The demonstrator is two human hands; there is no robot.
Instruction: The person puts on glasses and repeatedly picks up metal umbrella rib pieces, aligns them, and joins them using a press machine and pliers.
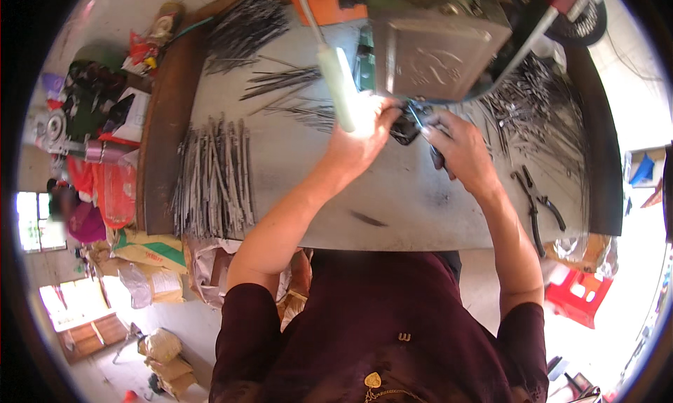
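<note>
Both my hands meet under the front of a grey machine head [438, 59] on the worktable. My left hand [359, 140] is closed in a pinch close to a small dark block [404, 131]; what its fingertips hold is too small to make out. From the other side, my right hand [459, 147] pinches a thin metal rod [416, 113], slanting up and left toward the machine. The remaining fingers of that hand are curled, with something dark under them. A pale tubular lamp [338, 87] shines beside my left hand and washes out part of it.
Bundles of thin dark metal rods [214, 179] lie on the table's left, with another pile [245, 28] behind. Loose metal pieces [536, 105] heap on the right, near long-handled pliers [540, 200]. Raised boards [165, 137] edge the table. A red stool [578, 294] stands lower right.
</note>
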